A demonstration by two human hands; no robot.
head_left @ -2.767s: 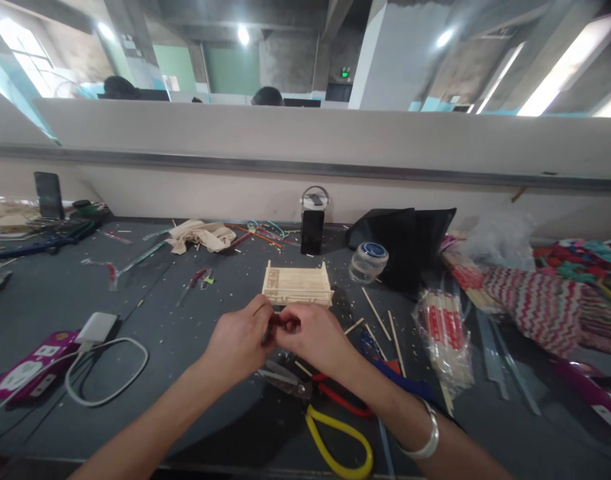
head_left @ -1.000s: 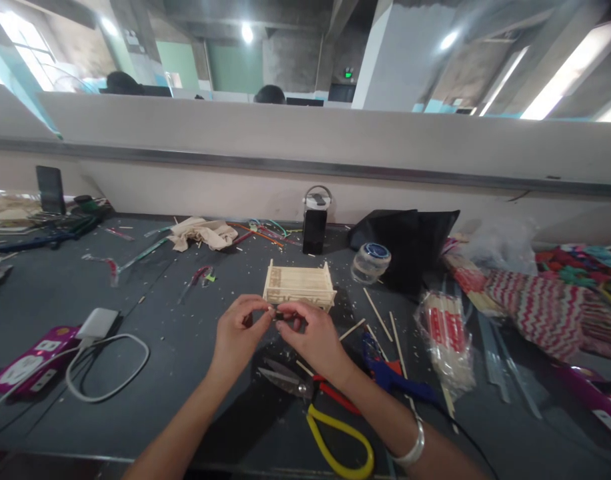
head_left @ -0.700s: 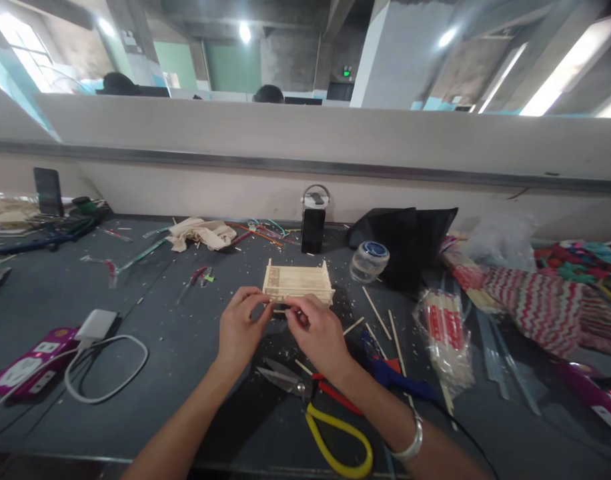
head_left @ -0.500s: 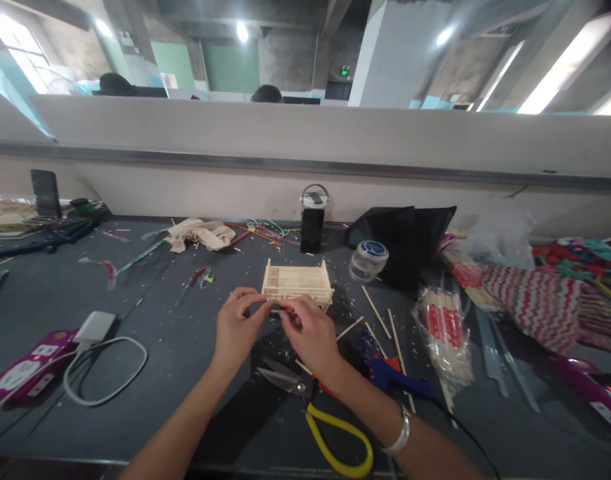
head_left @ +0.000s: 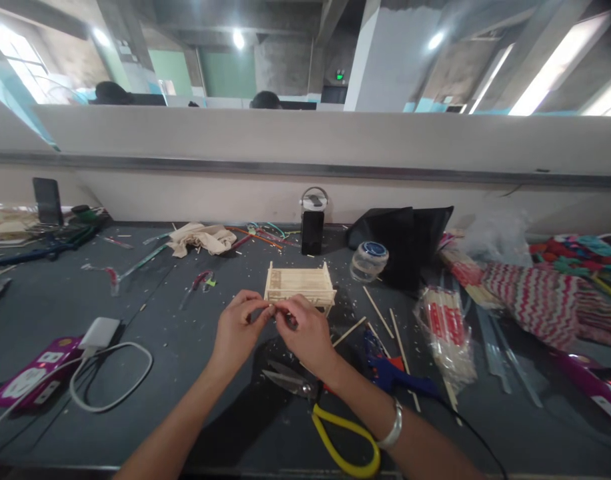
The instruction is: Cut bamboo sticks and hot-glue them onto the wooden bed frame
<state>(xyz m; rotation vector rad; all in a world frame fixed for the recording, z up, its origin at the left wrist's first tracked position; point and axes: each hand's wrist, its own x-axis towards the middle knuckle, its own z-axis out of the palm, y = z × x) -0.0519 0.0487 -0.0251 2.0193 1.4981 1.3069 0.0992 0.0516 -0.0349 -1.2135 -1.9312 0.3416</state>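
Observation:
A small model built of pale wooden sticks point(head_left: 301, 279) stands on the dark table in front of me. My left hand point(head_left: 239, 327) is at its near left corner, thumb and index finger pinched together. Close against it, my right hand point(head_left: 303, 330) pinches too, its fingertips almost meeting the left ones. What lies between the fingertips is too small to make out. Scissors with yellow handles point(head_left: 343, 440) lie under my right wrist, blades pointing left. Just right of that forearm is a blue glue gun point(head_left: 398, 375).
Loose sticks point(head_left: 378, 312) and a bagged bundle of sticks point(head_left: 446, 327) lie to the right. Behind stand a lidded jar point(head_left: 369, 261), a black bag point(head_left: 410, 240) and a phone point(head_left: 312, 232). At left are a purple power strip point(head_left: 38, 373), a white charger point(head_left: 99, 333) and crumpled cloth point(head_left: 203, 239).
The whole view has shifted slightly. My fingertips have drawn a little closer together at the model's near left corner; both hands remain pinched.

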